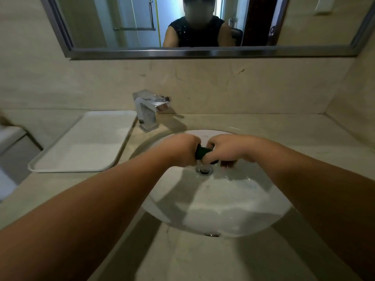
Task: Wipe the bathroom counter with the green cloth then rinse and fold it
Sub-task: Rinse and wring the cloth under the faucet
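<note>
**Cloth Held Over the Sink**

The cloth (203,153) is sitting bunched into a tight, dark green roll between the two hands, directly above the drain (204,170) of the sink (233,220). Only a short section is showing between the fists; the rest is lying hidden inside them.

The sink is sitting sunk into the table (192,260), its oval rim ringing the hands on all sides. The tap (151,110) is standing at the rear left of the rim, apart from the hands. A white tray (81,142) is lying on the table left of the sink, just beside the tap base. The wall (223,86) and mirror (203,53) are closing off the far side. Bare table is running along the front and right of the sink.

The left hand (182,151) is gripping the cloth's left end, fingers curled fully round it. The right hand (227,149) is gripping the right end, knuckles up, fingers curled tight.
</note>
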A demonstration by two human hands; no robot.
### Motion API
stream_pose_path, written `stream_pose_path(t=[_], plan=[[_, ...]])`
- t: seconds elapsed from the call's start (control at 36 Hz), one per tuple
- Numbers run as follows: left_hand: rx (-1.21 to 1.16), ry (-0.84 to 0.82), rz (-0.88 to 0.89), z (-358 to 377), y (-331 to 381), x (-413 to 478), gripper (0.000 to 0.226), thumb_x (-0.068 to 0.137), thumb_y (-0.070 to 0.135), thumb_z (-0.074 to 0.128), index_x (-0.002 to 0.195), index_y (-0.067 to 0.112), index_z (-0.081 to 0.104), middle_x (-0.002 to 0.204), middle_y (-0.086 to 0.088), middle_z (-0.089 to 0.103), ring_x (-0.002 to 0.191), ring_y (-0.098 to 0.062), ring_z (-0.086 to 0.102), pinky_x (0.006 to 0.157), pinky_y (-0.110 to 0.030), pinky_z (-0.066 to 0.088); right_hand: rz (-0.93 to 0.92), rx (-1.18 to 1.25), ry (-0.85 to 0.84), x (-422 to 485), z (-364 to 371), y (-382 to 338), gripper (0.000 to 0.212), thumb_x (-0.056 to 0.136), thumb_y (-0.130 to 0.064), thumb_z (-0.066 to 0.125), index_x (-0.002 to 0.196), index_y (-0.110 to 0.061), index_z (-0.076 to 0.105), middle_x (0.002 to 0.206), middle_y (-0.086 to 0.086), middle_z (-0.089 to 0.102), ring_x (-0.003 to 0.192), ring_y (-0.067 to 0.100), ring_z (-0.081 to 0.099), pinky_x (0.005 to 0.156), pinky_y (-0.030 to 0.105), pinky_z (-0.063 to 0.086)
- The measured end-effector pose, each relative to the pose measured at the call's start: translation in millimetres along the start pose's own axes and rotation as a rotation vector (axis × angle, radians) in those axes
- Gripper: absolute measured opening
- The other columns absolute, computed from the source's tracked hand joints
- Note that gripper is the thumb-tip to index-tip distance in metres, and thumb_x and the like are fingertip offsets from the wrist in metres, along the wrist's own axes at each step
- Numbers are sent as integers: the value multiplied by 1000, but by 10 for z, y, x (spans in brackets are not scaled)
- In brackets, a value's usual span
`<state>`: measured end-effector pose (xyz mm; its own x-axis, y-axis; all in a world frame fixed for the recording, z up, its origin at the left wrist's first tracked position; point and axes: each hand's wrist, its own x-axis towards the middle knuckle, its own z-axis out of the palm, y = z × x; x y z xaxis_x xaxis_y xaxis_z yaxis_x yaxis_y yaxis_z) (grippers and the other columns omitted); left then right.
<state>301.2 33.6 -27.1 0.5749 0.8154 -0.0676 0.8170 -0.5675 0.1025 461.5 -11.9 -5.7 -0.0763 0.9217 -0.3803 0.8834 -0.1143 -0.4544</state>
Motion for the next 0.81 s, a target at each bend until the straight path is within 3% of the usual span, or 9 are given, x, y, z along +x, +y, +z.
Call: stream_pose_path(t=[0.11,0.19,0.28,0.36,0.44,0.56,0.69,0.81], plan=[[-162,-60,-76,-49,-404,-133,30,83,26,86,104,23,64,93,-1,71,80,-19,68,66,-32,56,-46,148,-18,175,-107,-136,28,96,-40,69,116,-20,66,115,8,69,87,28,77,84,45,63],[-196,-15,-80,-76,-641,-212,36,82,30,87,110,28,64,99,2,70,90,-19,67,77,-33,55,-90,235,62,359,-167,-287,27,101,-36,64,115,-14,67,111,12,71,72,21,71,72,39,59],[-222,21,-56,-105,-818,-263,43,82,29,87,114,33,59,100,8,66,91,-16,65,77,-32,55,-121,228,208,570,-209,-457,30,102,-35,61,108,-7,69,98,14,73,66,21,68,66,36,56],[-192,51,1,-144,-932,-294,45,83,26,86,109,38,51,92,16,56,92,-14,60,78,-28,44,-153,161,328,758,-250,-613,33,100,-39,61,101,-7,70,91,14,76,77,31,74,74,45,61],[-185,78,28,-167,-1020,-293,45,83,25,86,116,33,56,101,11,60,94,-14,60,82,-29,46,-164,2,442,897,-290,-739,31,99,-45,58,94,-17,71,87,9,76,84,30,72,80,47,60],[-156,94,38,-190,-1123,-260,46,82,28,86,121,25,62,108,1,70,98,-22,67,86,-36,57,-173,-102,547,1072,-320,-819,40,103,-40,50,82,-12,70,77,11,69,75,32,66,58,37,42],[-174,114,55,-205,-1183,-200,43,81,27,87,117,25,63,107,0,70,96,-22,66,85,-36,57,-153,-170,577,1151,-350,-848,42,106,-32,46,73,-13,64,70,10,62,60,24,53,52,34,31],[-201,121,54,-172,-1210,-131,45,79,30,89,115,27,64,106,2,69,95,-21,67,83,-35,58,-165,-129,549,1169,-370,-853,40,104,-35,49,71,-15,63,71,10,64,65,27,59,57,34,38]])
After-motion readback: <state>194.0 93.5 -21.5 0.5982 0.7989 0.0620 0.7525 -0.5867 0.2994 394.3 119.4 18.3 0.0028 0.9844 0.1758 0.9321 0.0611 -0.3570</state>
